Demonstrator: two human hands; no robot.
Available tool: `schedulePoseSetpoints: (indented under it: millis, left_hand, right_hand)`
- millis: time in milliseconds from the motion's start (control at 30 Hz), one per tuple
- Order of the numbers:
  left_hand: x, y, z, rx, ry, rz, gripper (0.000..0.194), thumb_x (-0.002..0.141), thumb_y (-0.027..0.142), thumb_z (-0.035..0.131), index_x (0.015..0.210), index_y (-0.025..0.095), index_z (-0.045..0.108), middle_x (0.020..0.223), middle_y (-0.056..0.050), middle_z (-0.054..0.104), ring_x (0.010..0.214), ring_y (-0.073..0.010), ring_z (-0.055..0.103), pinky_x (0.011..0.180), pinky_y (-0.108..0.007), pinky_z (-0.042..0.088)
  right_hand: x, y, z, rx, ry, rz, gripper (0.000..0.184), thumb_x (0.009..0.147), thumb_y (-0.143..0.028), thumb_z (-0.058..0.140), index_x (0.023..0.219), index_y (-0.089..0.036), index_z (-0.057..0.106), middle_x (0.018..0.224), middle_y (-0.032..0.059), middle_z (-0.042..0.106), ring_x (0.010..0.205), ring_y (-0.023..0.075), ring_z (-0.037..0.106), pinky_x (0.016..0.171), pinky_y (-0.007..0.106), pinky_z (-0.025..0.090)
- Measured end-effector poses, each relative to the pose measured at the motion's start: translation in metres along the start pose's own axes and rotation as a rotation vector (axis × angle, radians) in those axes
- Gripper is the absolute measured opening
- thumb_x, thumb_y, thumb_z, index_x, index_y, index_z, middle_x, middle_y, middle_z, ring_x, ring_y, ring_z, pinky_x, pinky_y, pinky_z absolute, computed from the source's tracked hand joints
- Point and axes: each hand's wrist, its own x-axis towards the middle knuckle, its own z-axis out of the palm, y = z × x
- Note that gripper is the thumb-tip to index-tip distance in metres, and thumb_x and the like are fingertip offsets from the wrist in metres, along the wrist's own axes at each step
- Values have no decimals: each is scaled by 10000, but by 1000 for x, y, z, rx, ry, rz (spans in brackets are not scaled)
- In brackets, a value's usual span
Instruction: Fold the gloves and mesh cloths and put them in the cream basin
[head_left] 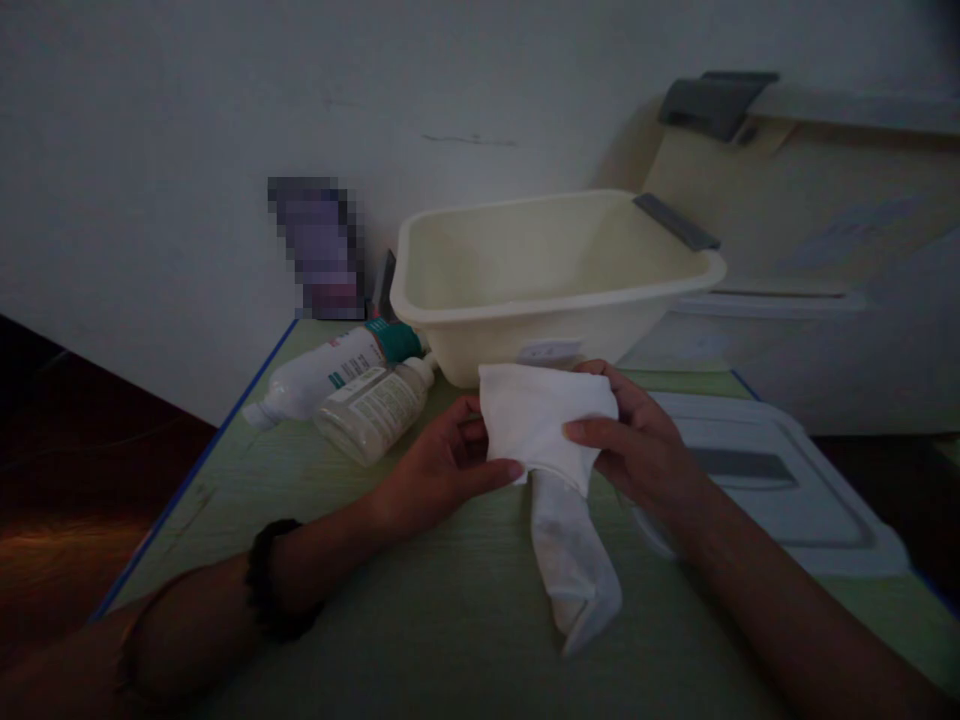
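Left forearm, with a dark textured band (264,575) at the wrist, extends from the near left toward the far right; right forearm extends from the near right toward the far left. The left hand (442,465) pinches the left edge of a white sock (551,425), thumb at its lower hem; the right hand (645,435) grips its right side, thumb flat on the face, other fingers partly hidden behind. The sock is held above the worktop (420,640), near side of a smooth, round-cornered cream basin (555,305). Its long axis runs far to near, veering slightly right: broad, doubled cuff far, narrower, creased, tapering end near. Whether that end touches the green, blue-edged surface cannot be determined.
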Motion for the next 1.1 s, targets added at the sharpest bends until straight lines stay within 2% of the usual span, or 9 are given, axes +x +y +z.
schedulePoseSetpoints:
  millis: [200, 433, 733, 933, 1100]
  left_hand:
    - [2, -4, -3, 10, -36, 45, 516, 697, 82, 720, 1138, 153, 463, 1116, -90, 655, 982, -190, 643, 838, -296, 486]
    - [-1, -2, -2, 29, -48, 48, 610, 674, 81, 734, 1204, 163, 444, 1252, -121, 586, 1109, -239, 587, 870, -316, 483]
    - [1, 0, -2, 40, 13, 56, 501, 669, 131, 750, 1094, 165, 488, 1135, -101, 660, 1056, -256, 622, 874, -358, 489]
    - [2, -5, -4, 2, -10, 71, 549, 649, 91, 760, 1112, 173, 475, 1119, -93, 663, 1024, -250, 635, 871, -370, 494]
    - [4, -7, -6, -13, -41, 99, 592, 641, 57, 757, 1146, 176, 470, 1128, -84, 660, 1012, -225, 641, 855, -333, 501]
  right_hand:
    - [0, 0, 0, -10, -3, 14, 345, 602, -102, 725, 863, -250, 555, 692, -59, 567, 576, 79, 508, 512, 189, 406]
    - [0, 2, -1, -68, -36, -2, 343, 631, -114, 733, 883, -253, 545, 703, -62, 549, 589, 76, 500, 517, 186, 392]
    - [-3, -1, 1, -166, -59, -25, 294, 680, -151, 708, 882, -248, 517, 741, -56, 485, 614, 84, 473, 535, 207, 392]
    - [-2, -1, 1, -184, -31, -16, 308, 673, -164, 709, 887, -253, 506, 738, -53, 487, 616, 96, 481, 541, 223, 402]
    - [-2, 0, 1, -174, -28, 9, 321, 667, -161, 716, 893, -252, 506, 724, -59, 493, 615, 93, 489, 546, 219, 405]
